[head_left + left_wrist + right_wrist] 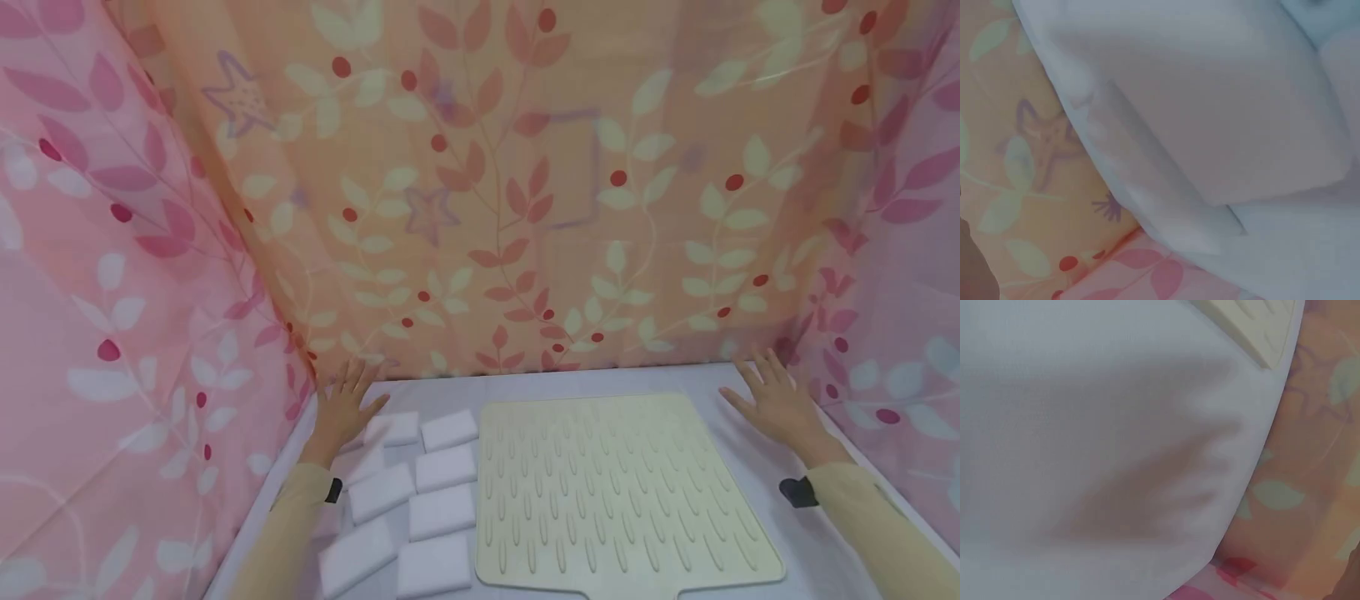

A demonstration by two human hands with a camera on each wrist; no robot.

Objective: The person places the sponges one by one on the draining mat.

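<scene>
Spread fingers mark my left hand [343,410], which is above the far left of the table beside several white rectangular blocks [442,510]. It holds nothing. The left wrist view shows one white block [1235,131] up close and a sliver of the hand at the left edge. To the right of a cream ridged mat [600,483] is my right hand [780,412], fingers spread and nothing in them. In the right wrist view its shadow falls on the white surface, near a corner of the mat [1254,328]. The mat's lower tab runs out of the head view.
The white table [738,433] is closed in by a patterned orange curtain [495,208] at the back and pink curtains at the left [150,333] and right [900,275]. The blocks lie in loose rows along the mat's left edge.
</scene>
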